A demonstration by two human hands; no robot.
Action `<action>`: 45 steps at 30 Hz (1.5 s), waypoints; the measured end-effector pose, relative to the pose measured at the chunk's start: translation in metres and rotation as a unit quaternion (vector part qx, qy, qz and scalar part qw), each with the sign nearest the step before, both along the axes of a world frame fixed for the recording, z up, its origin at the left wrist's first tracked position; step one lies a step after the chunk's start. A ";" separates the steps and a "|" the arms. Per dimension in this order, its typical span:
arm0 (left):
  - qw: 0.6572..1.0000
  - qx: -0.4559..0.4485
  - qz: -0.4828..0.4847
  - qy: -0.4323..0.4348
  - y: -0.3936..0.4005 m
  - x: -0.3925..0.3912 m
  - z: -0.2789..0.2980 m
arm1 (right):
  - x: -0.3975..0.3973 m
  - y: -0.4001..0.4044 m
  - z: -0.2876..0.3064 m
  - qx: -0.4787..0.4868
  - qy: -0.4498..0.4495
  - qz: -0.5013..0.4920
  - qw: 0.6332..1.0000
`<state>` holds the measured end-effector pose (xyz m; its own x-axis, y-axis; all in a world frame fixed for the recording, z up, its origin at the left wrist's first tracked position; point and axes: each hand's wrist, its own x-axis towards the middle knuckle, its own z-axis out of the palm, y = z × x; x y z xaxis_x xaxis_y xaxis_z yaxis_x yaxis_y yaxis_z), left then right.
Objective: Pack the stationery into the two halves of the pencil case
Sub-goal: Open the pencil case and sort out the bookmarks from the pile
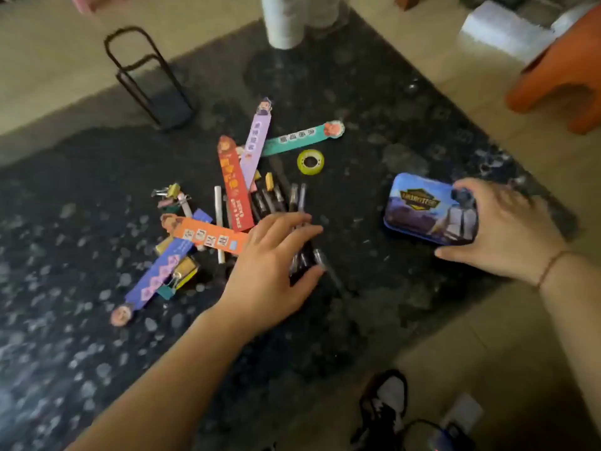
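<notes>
Progress: nothing packed yet; pencil case [431, 208] looks shut, all stationery loose on table [374, 109].
Left: pens [300, 203], bookmarks [234, 185], clips [169, 192], tape roll [310, 161].
Case: blue printed tin, flat, right of pile.
Left hand [273, 265]: fingers spread over pens, not clamped.
Right hand [502, 226]: fingers curled on case end.

Dim, soft indoor light, brighter at the far right, where the white block [500, 30] is nearly blown out. The dark speckled tabletop [374, 102] gives a dull sheen at the far side. Motion blur smears the whole frame, print on the pencil case [422, 206] is unreadable, and edges bow with wide-angle distortion.
</notes>
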<state>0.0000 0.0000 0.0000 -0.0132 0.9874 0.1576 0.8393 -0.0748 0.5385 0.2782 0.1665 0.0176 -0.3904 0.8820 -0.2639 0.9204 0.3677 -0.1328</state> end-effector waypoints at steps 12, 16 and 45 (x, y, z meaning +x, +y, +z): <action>0.992 0.033 0.070 -0.096 0.014 0.089 -0.051 | 0.039 -0.071 -0.051 0.103 0.081 0.016 0.991; 0.985 -0.030 0.110 -0.127 0.005 0.094 -0.048 | 0.059 -0.107 -0.073 0.069 0.366 -0.212 0.904; 0.985 -0.056 0.141 -0.088 0.151 0.044 -0.006 | 0.054 -0.102 -0.083 0.150 0.367 -0.242 0.885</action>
